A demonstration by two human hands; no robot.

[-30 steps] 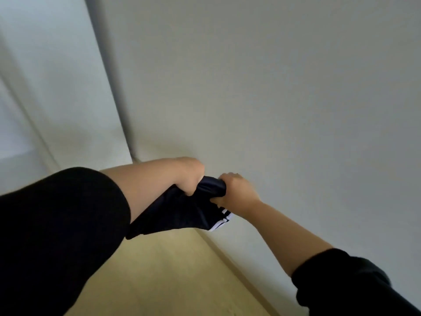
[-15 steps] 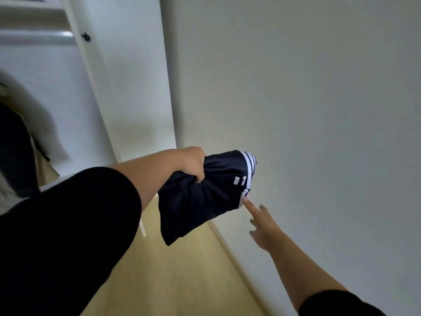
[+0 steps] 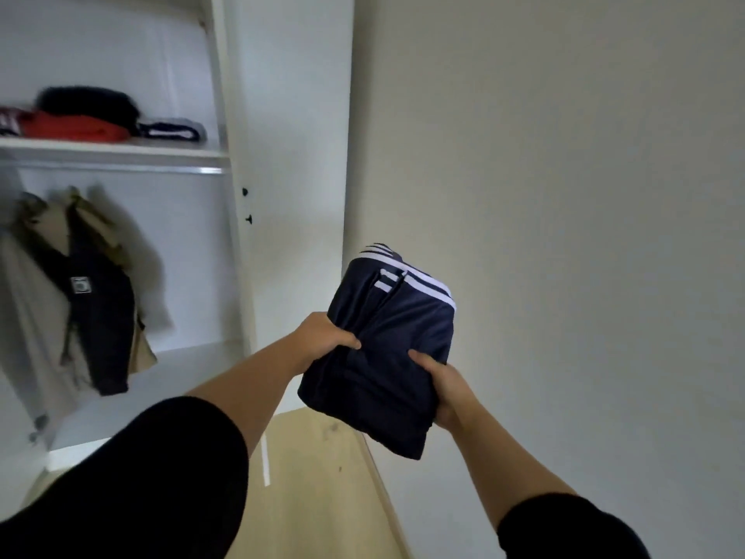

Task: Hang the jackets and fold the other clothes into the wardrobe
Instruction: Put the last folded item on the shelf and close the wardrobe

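Back comes the right hand (image 3: 441, 383) onto the folded navy garment (image 3: 387, 340), thumb pinching on top; left hand (image 3: 324, 336) grips the opposite edge. It's held mid-air, just right of the open wardrobe (image 3: 242, 252). White stripes show; label on the hanging jacket (image 3: 100, 316) is blurred.

Left arm: extended forward from the lower left, forearm bare, black left sleeve (image 3: 153, 478) ending near the elbow. Left hand (image 3: 322, 336) grips the left edge of the folded navy garment (image 3: 391, 328), thumb on top, fingers hidden beneath. Right arm: extended from the lower right, forearm bare, black right sleeve (image 3: 564, 526) at the elbow. Right hand (image 3: 441, 383) grips the garment's near right edge, thumb on top.
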